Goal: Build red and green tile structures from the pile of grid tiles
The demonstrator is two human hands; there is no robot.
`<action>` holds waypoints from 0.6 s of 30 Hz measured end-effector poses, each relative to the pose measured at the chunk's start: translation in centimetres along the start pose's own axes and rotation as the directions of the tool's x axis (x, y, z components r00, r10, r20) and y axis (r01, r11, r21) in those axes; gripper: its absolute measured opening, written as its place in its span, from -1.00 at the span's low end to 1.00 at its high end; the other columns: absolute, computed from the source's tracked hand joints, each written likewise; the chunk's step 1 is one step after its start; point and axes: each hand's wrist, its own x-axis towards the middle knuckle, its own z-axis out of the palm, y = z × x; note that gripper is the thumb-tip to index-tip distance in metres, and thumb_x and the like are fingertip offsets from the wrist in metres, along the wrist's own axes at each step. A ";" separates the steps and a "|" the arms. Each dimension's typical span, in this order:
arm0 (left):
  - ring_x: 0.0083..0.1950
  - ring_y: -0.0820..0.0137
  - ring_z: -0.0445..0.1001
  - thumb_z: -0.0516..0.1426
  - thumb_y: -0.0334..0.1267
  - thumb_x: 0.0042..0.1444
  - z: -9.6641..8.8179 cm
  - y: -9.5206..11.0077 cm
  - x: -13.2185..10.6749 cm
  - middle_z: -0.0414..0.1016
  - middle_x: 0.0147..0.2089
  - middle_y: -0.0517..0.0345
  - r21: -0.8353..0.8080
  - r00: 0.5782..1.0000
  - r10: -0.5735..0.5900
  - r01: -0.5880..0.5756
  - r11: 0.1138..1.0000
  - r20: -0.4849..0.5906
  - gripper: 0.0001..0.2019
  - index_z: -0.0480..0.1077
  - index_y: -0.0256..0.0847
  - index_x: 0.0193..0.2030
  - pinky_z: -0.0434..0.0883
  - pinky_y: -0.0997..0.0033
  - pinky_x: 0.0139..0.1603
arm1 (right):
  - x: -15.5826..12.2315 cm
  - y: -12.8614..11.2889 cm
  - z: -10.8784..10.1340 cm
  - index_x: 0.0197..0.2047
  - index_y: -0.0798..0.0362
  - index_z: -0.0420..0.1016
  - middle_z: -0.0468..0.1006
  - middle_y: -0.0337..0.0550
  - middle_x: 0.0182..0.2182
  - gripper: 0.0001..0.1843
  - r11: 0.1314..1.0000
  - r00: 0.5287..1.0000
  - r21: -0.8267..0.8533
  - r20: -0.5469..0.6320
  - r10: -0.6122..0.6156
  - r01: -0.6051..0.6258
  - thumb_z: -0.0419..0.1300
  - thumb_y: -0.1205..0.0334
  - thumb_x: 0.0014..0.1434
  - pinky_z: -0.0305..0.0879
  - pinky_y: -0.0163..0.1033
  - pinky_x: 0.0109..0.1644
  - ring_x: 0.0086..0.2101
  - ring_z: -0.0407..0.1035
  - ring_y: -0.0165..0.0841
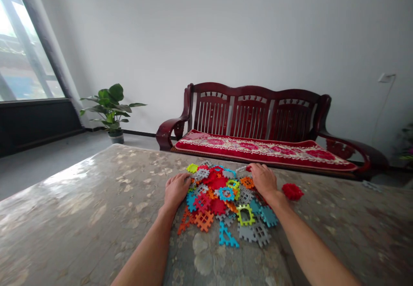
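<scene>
A heap of notched plastic building tiles in red, orange, grey, blue, teal and lime lies on the table; among them is a red tile (218, 206). My left hand (177, 189) rests at the heap's left edge, its fingers stretched against the tiles there, fingertips partly hidden. On the opposite side my right hand (263, 179) lies open along the upper right edge, fingertips touching tiles near an orange windowed tile (247, 182). Toward me are a blue triangular tile (227, 236) and a lime square frame tile (245, 215).
The table (97, 225) has a patterned grey-brown cover. A separate red piece (292, 191) lies right of my right forearm, and a grey piece (371, 186) farther right. Behind stand a wooden bench (248, 113) with a red cushion (258, 149) and a potted plant (111, 107).
</scene>
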 end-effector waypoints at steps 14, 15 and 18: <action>0.24 0.29 0.39 -0.07 -0.08 0.27 0.2 -0.2 0.2 0.53 0.17 0.20 0.032 1.000 0.010 -0.011 0.999 0.004 -0.65 0.48 0.07 0.03 0.15 0.18 0.30 | -7.4 5.2 2.0 -0.16 -0.01 0.59 0.53 -0.09 -0.21 -0.58 0.967 0.973 0.229 -0.224 -0.058 0.110 -0.05 0.48 0.15 0.23 -0.16 0.07 -0.12 0.31 -0.22; 0.24 0.29 0.39 -0.07 -0.08 0.27 0.2 -0.2 0.2 0.52 0.17 0.20 0.038 1.000 0.012 -0.012 0.999 0.005 -0.64 0.48 0.07 0.03 0.15 0.18 0.30 | -7.5 5.3 2.0 -0.15 0.00 0.58 0.53 -0.08 -0.20 -0.59 0.961 0.963 0.255 -0.269 -0.030 0.101 -0.05 0.46 0.16 0.23 -0.15 0.08 -0.11 0.31 -0.22; 0.24 0.27 0.39 -0.08 -0.07 0.27 0.1 -0.2 0.2 0.52 0.18 0.20 0.051 1.000 0.018 -0.018 0.999 0.013 -0.63 0.48 0.08 0.04 0.15 0.17 0.30 | -7.5 6.3 1.7 -0.15 0.03 0.55 0.54 -0.04 -0.18 -0.63 0.929 0.910 0.364 -0.403 0.095 0.064 -0.07 0.37 0.21 0.23 -0.12 0.10 -0.10 0.33 -0.21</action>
